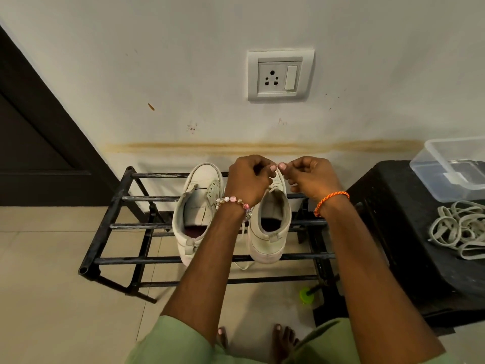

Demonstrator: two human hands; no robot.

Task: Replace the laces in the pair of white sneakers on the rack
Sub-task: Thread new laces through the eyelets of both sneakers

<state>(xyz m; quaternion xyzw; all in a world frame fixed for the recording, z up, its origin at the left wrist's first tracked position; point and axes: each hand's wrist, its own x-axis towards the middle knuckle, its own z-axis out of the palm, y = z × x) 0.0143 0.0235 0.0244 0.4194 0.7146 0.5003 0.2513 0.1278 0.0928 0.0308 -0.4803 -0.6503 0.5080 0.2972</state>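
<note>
Black metal tube rack stands against the wall, its left end near the dark door frame. I see both sneakers on its top bars, heels toward the camera, toes toward the wall.

Left white high-top sneaker: sits about mid-rack, scuffed and greyish, tongue lying flat, eyelet flaps open, no lace visible in it. Dark red insole shows at the heel.

Right white high-top sneaker: just beside the left one, heel over the front bar. A thin white lace hangs down between the two shoes and loops below the front bar.

Left hand: beaded bracelet on the wrist, forearm crossing over the gap between the shoes, fingers curled, thumb and forefinger pinched together above the right shoe's toe end. Right hand: orange braided wrist cord, same pinch pose, thumbs of both hands nearly touching. Lace runs up toward the pinches; I can't tell which hand actually has it.

Right of the rack: black plastic stool with a pile of flat white laces on its right side and a clear plastic box behind them.
</note>
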